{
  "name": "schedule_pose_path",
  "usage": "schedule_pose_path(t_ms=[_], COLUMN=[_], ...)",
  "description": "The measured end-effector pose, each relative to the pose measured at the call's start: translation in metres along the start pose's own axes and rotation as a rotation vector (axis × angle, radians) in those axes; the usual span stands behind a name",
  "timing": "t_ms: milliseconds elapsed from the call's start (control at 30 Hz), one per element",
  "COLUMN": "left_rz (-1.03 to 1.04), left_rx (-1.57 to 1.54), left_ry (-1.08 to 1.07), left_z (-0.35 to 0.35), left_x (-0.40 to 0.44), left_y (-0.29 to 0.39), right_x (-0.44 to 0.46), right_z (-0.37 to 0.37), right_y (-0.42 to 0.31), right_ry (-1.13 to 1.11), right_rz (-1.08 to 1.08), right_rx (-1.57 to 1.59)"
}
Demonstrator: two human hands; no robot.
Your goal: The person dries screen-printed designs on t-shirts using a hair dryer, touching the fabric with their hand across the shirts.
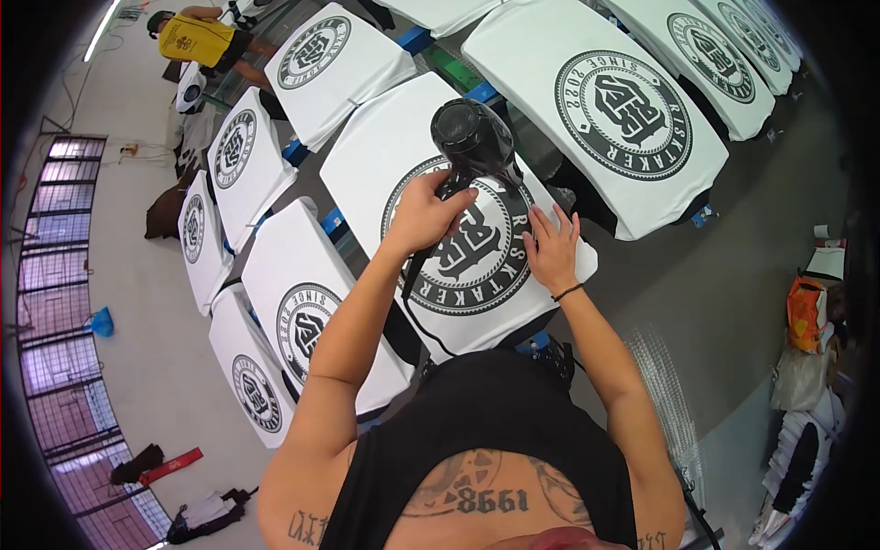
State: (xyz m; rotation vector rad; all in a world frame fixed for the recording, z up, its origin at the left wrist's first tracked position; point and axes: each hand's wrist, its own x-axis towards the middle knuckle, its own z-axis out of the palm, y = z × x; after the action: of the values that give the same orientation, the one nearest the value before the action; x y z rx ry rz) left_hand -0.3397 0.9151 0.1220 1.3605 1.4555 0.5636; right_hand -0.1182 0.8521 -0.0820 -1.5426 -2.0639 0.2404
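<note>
Right in front of me, a white shirt (367, 165) with a round black "RISK TAKER" print lies stretched over a board. My left hand (426, 211) is wrapped round the handle of a black hair dryer (472, 133), held over the upper part of the print. The dryer's cord runs down past my wrist toward my waist. My right hand (553, 247) rests flat on the shirt at the print's right edge, fingers spread, holding nothing.
More printed white shirts on boards stand in rows to the left (252, 170) and right (623, 115). Blue brackets (415, 39) show between them. Another person (197, 38) in a yellow top is at the upper left. Bags and cloths (807, 316) lie at the far right.
</note>
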Motion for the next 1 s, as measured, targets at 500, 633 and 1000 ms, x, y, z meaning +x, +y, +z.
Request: schedule_pose_path(t_ms=[500, 633, 1000], left_rz=[-0.004, 0.007, -0.079], left_rx=[0.002, -0.05, -0.261], left_ry=[0.097, 0.277, 0.356], left_z=[-0.004, -0.017, -0.043], left_x=[0.015, 0.019, -0.019], left_y=[0.005, -0.015, -0.046], right_x=[0.003, 0.012, 0.029], right_z=[0.006, 0.014, 0.034], right_y=[0.004, -0.006, -0.011], right_ry=[0.003, -0.079, -0.226], right_rz=[0.003, -0.064, -0.099], right_rx=[-0.043, -0.061, -0.186])
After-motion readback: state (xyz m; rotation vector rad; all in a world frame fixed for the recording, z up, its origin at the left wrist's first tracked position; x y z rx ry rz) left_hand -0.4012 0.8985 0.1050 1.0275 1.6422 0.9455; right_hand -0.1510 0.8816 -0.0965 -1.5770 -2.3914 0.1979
